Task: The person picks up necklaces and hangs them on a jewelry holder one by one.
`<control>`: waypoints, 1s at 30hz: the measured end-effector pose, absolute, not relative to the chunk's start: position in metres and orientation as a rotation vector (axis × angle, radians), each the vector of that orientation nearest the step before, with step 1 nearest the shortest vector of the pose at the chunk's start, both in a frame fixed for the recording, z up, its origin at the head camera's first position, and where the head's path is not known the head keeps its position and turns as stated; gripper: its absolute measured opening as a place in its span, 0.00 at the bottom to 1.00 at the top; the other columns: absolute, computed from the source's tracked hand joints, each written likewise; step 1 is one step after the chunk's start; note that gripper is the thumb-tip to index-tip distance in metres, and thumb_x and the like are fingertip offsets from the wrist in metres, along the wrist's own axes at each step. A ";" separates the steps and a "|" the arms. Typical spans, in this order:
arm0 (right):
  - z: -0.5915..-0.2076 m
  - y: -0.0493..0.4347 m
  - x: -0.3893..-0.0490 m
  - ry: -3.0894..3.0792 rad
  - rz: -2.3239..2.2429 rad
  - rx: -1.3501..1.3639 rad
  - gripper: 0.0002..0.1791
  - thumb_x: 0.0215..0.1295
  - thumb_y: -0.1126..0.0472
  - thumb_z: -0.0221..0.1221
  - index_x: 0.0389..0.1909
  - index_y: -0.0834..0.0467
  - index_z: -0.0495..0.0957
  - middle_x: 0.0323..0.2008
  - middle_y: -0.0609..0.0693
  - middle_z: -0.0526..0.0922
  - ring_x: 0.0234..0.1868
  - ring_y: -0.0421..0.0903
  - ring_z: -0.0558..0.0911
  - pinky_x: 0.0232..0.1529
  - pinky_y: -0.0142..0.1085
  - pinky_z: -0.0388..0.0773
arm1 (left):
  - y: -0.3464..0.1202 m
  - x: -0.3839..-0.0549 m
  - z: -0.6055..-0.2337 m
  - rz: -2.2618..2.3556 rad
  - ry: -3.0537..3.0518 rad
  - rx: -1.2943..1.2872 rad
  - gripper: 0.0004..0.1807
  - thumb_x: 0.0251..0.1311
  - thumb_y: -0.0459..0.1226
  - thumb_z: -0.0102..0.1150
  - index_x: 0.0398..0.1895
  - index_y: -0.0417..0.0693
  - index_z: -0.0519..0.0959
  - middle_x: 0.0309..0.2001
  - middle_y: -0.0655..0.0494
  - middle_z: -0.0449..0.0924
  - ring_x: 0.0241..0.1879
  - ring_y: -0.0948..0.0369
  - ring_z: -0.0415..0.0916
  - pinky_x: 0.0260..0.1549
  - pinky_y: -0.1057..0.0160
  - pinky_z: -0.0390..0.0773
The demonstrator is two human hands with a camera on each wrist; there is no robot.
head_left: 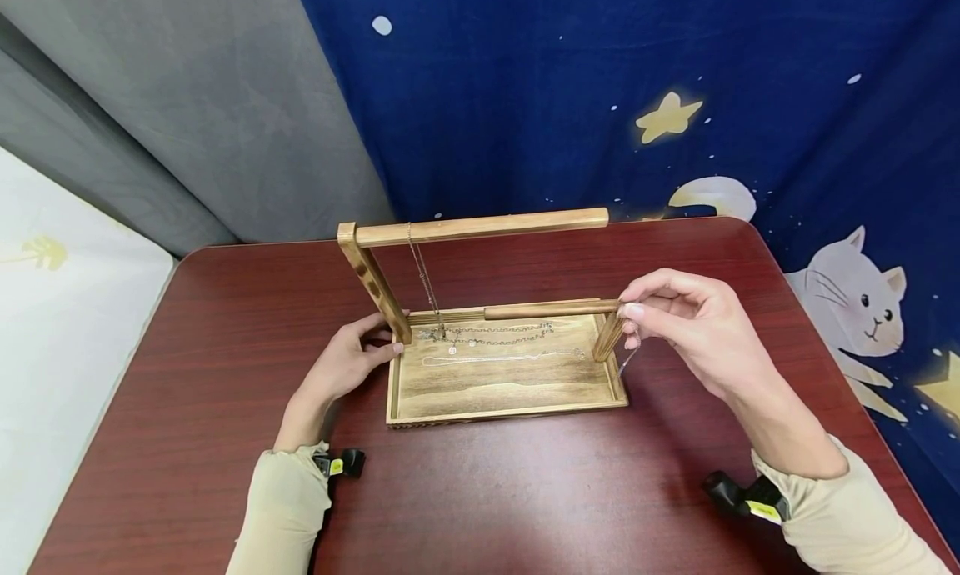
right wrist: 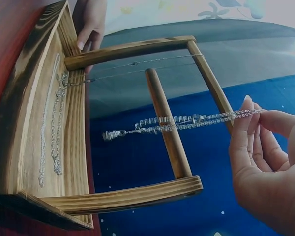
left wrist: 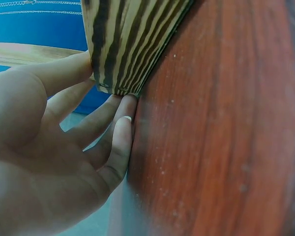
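A wooden jewelry stand has a tray base (head_left: pixel 510 410), a tall left post with an upper bar (head_left: pixel 487 227) and a short right post with a lower bar (head_left: pixel 555 310). My left hand (head_left: pixel 341 362) grips its back left corner, thumb at the post's foot, fingers around the tray's end (left wrist: pixel 123 44). My right hand (head_left: pixel 690 325) is by the lower bar's right end, pinching a silver necklace (right wrist: pixel 187 125) between thumb and fingertips; its chain hangs down with a coiled-looking end. Another thin necklace (head_left: pixel 422 267) hangs from the upper bar, its pendant down near the tray.
A chain necklace (head_left: pixel 510 342) and a fine silver chain (head_left: pixel 502 358) lie in the tray. The stand is on a dark red wooden table (head_left: pixel 510 492). Behind it hang a blue curtain (head_left: pixel 525 100) with stars and a cat and a grey curtain (head_left: pixel 187 83).
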State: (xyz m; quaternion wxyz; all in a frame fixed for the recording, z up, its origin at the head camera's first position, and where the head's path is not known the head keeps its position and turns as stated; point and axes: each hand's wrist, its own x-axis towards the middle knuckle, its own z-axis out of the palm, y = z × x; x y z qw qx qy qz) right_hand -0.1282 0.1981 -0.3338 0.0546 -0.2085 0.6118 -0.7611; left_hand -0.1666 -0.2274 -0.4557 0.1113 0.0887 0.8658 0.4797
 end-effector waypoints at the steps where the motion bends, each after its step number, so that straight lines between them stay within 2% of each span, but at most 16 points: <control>1: -0.334 0.199 -0.128 1.835 -2.325 -0.631 0.08 0.62 0.83 0.55 0.42 0.76 0.76 0.34 0.57 0.84 0.27 0.47 0.84 0.31 0.36 0.83 | -0.227 -0.167 -0.455 1.408 2.544 0.260 0.26 0.66 0.29 0.60 0.67 0.34 0.70 0.50 0.35 0.80 0.52 0.43 0.77 0.41 0.68 0.78; 11: -0.333 0.207 -0.126 1.798 -2.390 -0.549 0.13 0.64 0.85 0.51 0.43 0.74 0.79 0.36 0.57 0.84 0.30 0.47 0.84 0.32 0.36 0.83 | -0.229 -0.165 -0.453 1.438 2.530 0.298 0.27 0.66 0.34 0.63 0.68 0.42 0.71 0.50 0.41 0.81 0.52 0.49 0.78 0.42 0.67 0.79; 30: -0.328 0.221 -0.132 1.752 -2.346 -0.553 0.15 0.63 0.86 0.51 0.46 0.73 0.78 0.40 0.57 0.84 0.33 0.45 0.84 0.38 0.33 0.82 | -0.229 -0.166 -0.454 1.452 2.523 0.283 0.28 0.66 0.34 0.63 0.69 0.43 0.71 0.52 0.41 0.81 0.53 0.48 0.78 0.42 0.67 0.78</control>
